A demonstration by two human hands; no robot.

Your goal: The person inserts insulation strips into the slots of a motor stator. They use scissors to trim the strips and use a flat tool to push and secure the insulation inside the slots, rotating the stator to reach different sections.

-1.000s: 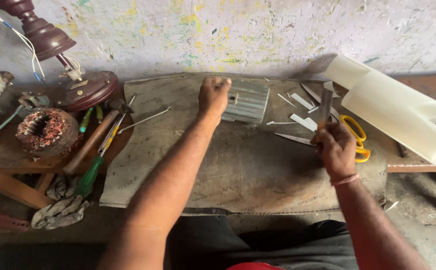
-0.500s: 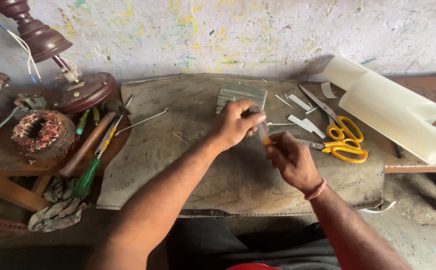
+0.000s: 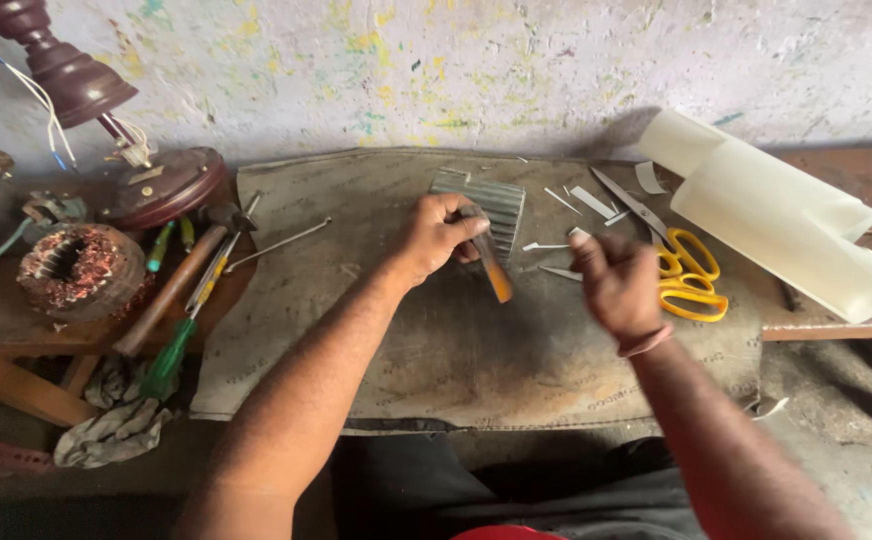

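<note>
Orange-tipped slim tool (image 3: 493, 266) is sitting in my left hand (image 3: 438, 236), which is gripping it above the grey mat (image 3: 456, 350); my right hand (image 3: 616, 285) is hovering clenched, seemingly empty. A loosening grip could be dropping it onto the ribbed metal piece (image 3: 491, 200).

Taking the grey mat (image 3: 456, 350) as the landmark: two hands work above its middle, the left hand (image 3: 436, 235) and the right hand (image 3: 616, 285). One orange-tipped tool (image 3: 491, 265) sits in the left hand. One pair of yellow-handled scissors (image 3: 681, 270) lies at the mat's right edge, and one roll of cream sheet (image 3: 776, 215) beyond it. Roughly six small cut strips (image 3: 591, 200) lie at its far right. Left of the mat stands one copper-wound stator (image 3: 81, 270), beside one green-handled screwdriver (image 3: 181, 340).
</note>
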